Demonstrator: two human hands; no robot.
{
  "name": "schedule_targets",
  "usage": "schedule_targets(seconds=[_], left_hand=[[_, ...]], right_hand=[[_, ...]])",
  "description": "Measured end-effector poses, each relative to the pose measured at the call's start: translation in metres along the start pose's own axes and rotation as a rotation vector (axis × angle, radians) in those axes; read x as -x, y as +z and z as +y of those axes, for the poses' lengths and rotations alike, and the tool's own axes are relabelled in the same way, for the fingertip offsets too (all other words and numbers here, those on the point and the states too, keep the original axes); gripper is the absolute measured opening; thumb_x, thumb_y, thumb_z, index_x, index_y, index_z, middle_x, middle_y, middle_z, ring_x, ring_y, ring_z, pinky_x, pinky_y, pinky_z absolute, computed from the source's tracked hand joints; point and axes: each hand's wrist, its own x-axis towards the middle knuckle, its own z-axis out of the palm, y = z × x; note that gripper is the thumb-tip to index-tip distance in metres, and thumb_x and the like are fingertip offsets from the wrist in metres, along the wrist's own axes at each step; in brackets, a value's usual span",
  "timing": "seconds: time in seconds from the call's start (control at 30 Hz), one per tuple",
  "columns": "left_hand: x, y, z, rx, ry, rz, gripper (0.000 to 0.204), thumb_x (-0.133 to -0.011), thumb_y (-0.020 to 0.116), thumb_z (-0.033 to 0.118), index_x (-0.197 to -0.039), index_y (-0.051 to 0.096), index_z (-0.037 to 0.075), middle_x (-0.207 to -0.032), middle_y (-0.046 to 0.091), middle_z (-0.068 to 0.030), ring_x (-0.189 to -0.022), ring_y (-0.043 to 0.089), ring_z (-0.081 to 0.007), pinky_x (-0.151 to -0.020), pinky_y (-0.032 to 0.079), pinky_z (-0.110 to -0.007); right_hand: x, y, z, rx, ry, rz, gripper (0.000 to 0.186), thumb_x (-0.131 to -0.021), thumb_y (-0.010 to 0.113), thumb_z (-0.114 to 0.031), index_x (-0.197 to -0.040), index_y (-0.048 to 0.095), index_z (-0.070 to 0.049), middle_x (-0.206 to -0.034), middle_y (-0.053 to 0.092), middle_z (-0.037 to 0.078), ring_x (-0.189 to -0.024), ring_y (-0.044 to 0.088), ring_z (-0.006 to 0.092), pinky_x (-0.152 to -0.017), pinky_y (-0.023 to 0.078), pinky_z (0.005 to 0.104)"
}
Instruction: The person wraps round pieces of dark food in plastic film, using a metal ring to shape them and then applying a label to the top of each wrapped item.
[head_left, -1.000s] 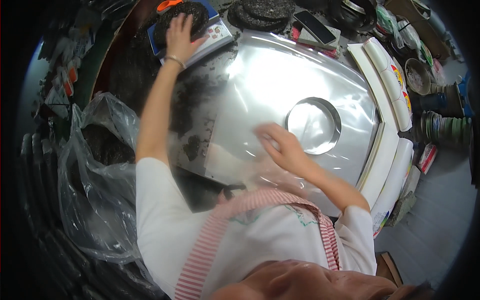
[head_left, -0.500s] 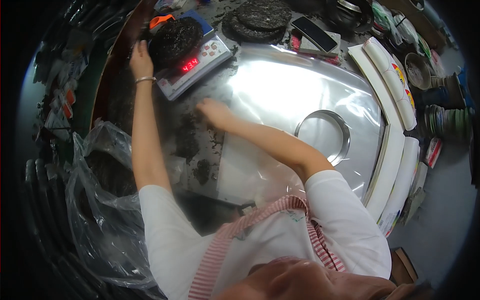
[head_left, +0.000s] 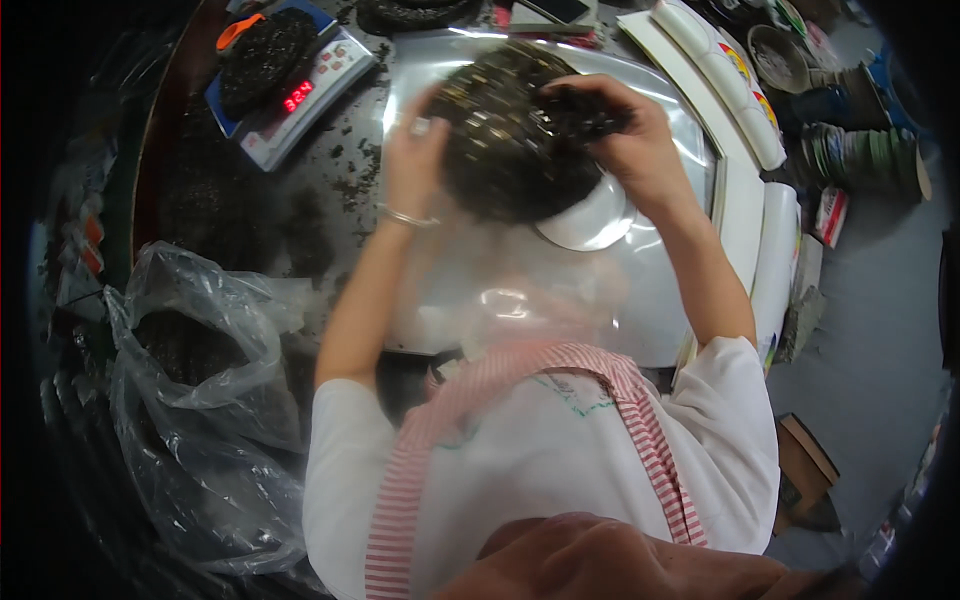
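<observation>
Head view: both hands are raised over the shiny round metal worktop [head_left: 600, 300] and hold between them a dark, round, domed mass of loose dried leaves [head_left: 510, 130]. The left hand [head_left: 415, 150] presses against the mass's left side, its fingers [head_left: 425, 105] curled onto the edge; a thin metal bangle [head_left: 405, 217] circles that wrist. The right hand [head_left: 640, 140] grips the upper right part of the mass, its fingers [head_left: 585, 95] clenched on a dark clump there. Just beneath the mass, partly covered by it, lies a round metal ring opening [head_left: 590, 220] set in the worktop.

Up and to the left stands a blue and white digital scale with a red lit display [head_left: 300, 90], carrying a second dark round leaf cake [head_left: 262, 55]. Dark crumbs [head_left: 340, 180] are scattered between the scale and the hands. At the lower left sits a clear plastic bag of dark leaves [head_left: 190, 370]. White curved stacked paper wrappers [head_left: 730, 100] lie along the worktop's right rim. The person wears a white shirt with a red-and-white striped apron strap [head_left: 640, 430].
</observation>
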Motion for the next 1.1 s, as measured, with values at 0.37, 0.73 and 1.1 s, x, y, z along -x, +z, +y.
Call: schedule_targets(seconds=[0.37, 0.73, 1.1], left_hand=[[0.065, 0.098, -0.05, -0.882, 0.444, -0.274, 0.03, -0.081, 0.057, 0.013, -0.111, 0.058, 0.006, -0.09, 0.055, -0.0108, -0.09, 0.051, -0.029, -0.079, 0.043, -0.04], [0.051, 0.108, -0.036, -0.928, 0.339, -0.681, 0.031, -0.075, 0.059, 0.01, -0.106, 0.061, 0.008, -0.098, 0.057, -0.0076, -0.099, 0.054, -0.0219, -0.081, 0.043, -0.037], [0.245, 0.028, 0.001, -1.127, 0.104, -0.936, 0.061, -0.086, 0.059, 0.024, -0.139, 0.037, 0.003, -0.14, 0.037, -0.0248, -0.13, 0.034, -0.043, -0.11, 0.025, -0.05]], right_hand=[[0.071, -0.053, 0.157, 1.163, -0.097, -0.421, 0.093, -0.074, 0.072, -0.047, -0.149, 0.024, -0.02, -0.155, 0.007, 0.023, -0.141, 0.009, 0.045, -0.112, 0.014, 0.0579], [0.058, -0.04, 0.192, 1.183, -0.258, -0.351, 0.075, -0.073, 0.075, -0.035, -0.134, 0.044, -0.006, -0.149, 0.026, 0.022, -0.137, 0.024, 0.0422, -0.111, 0.023, 0.052], [0.192, 0.011, 0.077, 0.229, 0.241, -0.451, 0.03, -0.089, 0.049, -0.003, -0.117, 0.059, -0.004, -0.118, 0.06, 0.014, -0.112, 0.056, 0.0313, -0.096, 0.043, 0.0406]])
